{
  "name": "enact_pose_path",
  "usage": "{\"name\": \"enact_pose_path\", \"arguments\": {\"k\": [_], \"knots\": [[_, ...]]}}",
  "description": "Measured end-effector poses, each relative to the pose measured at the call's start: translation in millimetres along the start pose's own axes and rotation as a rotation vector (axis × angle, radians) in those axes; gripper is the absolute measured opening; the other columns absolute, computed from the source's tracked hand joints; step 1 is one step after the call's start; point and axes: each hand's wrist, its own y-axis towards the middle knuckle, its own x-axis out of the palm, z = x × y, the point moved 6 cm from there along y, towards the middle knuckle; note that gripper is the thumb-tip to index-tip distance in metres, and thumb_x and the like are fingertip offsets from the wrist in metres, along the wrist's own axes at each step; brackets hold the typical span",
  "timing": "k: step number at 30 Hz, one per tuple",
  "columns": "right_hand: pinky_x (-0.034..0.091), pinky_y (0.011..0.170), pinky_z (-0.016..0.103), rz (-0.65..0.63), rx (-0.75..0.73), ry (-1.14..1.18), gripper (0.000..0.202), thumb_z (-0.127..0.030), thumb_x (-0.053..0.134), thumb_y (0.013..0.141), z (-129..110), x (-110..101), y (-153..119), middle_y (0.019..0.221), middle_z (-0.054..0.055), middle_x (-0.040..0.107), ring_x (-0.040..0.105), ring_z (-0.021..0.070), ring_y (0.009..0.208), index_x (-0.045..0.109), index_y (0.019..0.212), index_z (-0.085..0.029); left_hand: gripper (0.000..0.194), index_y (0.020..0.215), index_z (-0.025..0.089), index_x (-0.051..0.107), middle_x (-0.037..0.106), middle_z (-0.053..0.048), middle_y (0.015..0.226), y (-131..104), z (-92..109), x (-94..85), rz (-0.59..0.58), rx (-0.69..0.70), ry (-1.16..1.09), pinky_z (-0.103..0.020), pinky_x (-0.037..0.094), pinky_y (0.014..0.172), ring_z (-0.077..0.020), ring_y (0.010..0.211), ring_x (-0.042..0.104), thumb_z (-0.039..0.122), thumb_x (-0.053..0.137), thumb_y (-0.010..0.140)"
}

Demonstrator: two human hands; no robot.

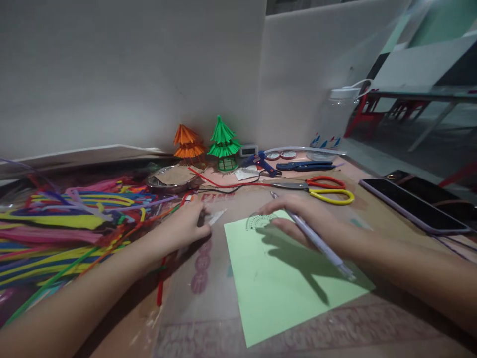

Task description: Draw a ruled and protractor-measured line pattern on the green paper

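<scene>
My right hand (316, 214) holds a pen (321, 243); a finger's nudge could skew the protractor (260, 222) on the green paper (268, 293). My left hand (189, 222)'s grip I can't tell.

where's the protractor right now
In the head view, the protractor is slightly right of centre, at the far edge of the green paper, by the right hand.

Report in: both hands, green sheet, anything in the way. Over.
Right hand holding lavender pen, fingers at protractor, contact unclear. Left hand beside green sheet, grip unclear. Sheet flat, shadow across it. Scissors beyond it, off the paper.
</scene>
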Motion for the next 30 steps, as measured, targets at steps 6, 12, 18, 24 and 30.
{"name": "enact_pose_path", "arguments": {"k": [6, 12, 18, 24, 30], "knots": [[0.058, 0.088, 0.042, -0.190, 0.079, -0.086, 0.025, -0.032, 0.063, 0.101, 25.3, 47.4, -6.8, 0.114, 0.013, 0.077, 0.073, 0.0292, 0.105, 0.069, 0.122, -0.020, 0.024, 0.094, 0.022, 0.068, 0.072, -0.005, 0.096, -0.6, 3.7, -16.6, 0.144, -0.034, -0.168, -0.036, 0.050, 0.078, -0.0256, 0.089, 0.067, 0.045, 0.061, 0.094], [0.056, 0.093, 0.044, -0.135, 0.250, -0.008, 0.023, -0.034, 0.057, 0.103, 40.7, 46.8, -0.9, 0.118, 0.014, 0.075, 0.070, 0.0304, 0.110, 0.065, 0.120, -0.020, 0.025, 0.093, 0.023, 0.071, 0.076, 0.000, 0.088, -11.6, 44.8, -37.7, 0.143, 0.045, -0.385, -0.029, 0.052, 0.072, -0.0214, 0.081, 0.070, 0.045, 0.059, 0.097], [0.057, 0.087, 0.041, -0.098, 0.315, 0.082, 0.018, -0.039, 0.055, 0.103, 51.7, 48.2, -1.6, 0.117, 0.010, 0.075, 0.072, 0.0270, 0.104, 0.061, 0.114, -0.026, 0.008, 0.100, 0.027, 0.080, 0.081, 0.002, 0.097, -14.3, 112.3, 2.4, -0.151, 0.400, -0.416, -0.028, 0.057, 0.085, -0.0195, 0.093, 0.075, 0.028, 0.074, 0.095], [0.057, 0.092, 0.046, -0.095, 0.307, 0.101, 0.023, -0.042, 0.055, 0.103, 54.8, 50.5, -3.2, 0.121, 0.011, 0.075, 0.071, 0.0294, 0.110, 0.063, 0.117, -0.026, 0.031, 0.133, 0.025, 0.071, 0.062, -0.014, 0.146, -40.0, 94.5, 6.2, 0.017, 0.514, -0.272, -0.056, 0.043, 0.116, -0.0333, 0.139, 0.053, 0.035, 0.063, 0.105], [0.059, 0.080, 0.043, -0.039, 0.365, 0.131, 0.022, -0.043, 0.052, 0.103, 61.7, 49.1, -3.1, 0.113, 0.008, 0.078, 0.074, 0.0283, 0.098, 0.064, 0.112, -0.027, 0.029, 0.129, 0.022, 0.069, 0.071, -0.011, 0.135, -70.8, 83.2, 7.9, 0.168, 0.603, 0.000, -0.046, 0.059, 0.101, -0.0278, 0.124, 0.067, 0.027, 0.047, 0.111]]}}
